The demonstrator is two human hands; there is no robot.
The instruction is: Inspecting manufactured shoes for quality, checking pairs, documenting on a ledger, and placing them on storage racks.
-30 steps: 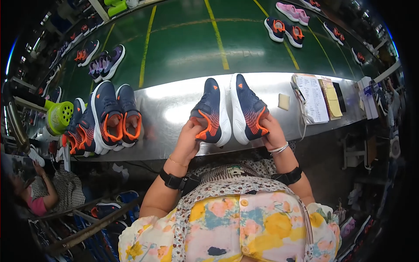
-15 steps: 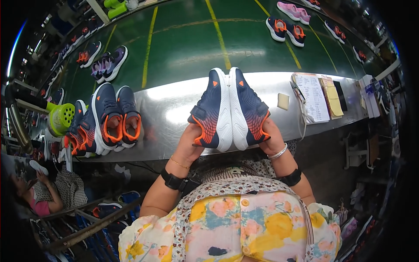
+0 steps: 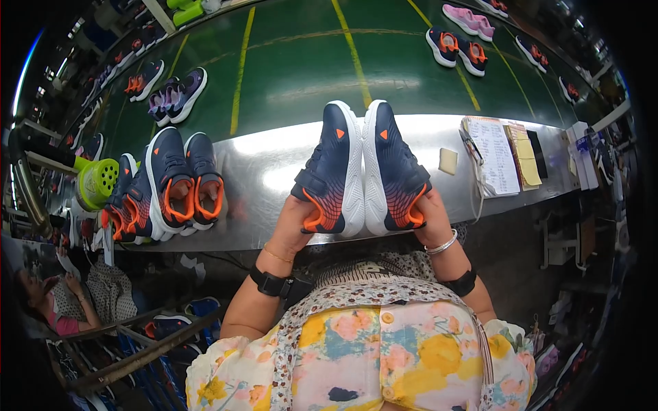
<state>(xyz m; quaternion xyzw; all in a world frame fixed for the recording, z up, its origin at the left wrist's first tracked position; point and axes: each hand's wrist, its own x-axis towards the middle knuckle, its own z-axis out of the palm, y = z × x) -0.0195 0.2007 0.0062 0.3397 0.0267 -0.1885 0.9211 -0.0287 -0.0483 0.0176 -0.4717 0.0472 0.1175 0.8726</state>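
Observation:
Two navy blue sneakers with orange lining and white soles are held up side by side over the metal bench, toes pointing away and soles facing each other. My left hand (image 3: 295, 219) is closed around the heel end of the left sneaker (image 3: 327, 161); its fingers are partly inside the collar. The heel of the right sneaker (image 3: 396, 164) is gripped the same way by my right hand (image 3: 434, 218). Each shoe has a strap and a small orange triangle near the toe. A narrow gap shows between the soles at the toes.
More navy sneakers (image 3: 171, 178) stand at the bench's left, near a lime green perforated nozzle (image 3: 103, 179). A pale block (image 3: 447, 161) and a notebook (image 3: 491, 154) lie right on the metal bench (image 3: 260, 171). Beyond, a green conveyor (image 3: 295, 75) carries shoes. Another person (image 3: 65, 301) sits lower left.
The toes of the two held sneakers have moved slightly apart, widening the gap between the soles. Both hands keep their hold. The surroundings have shifted slightly right in the picture.

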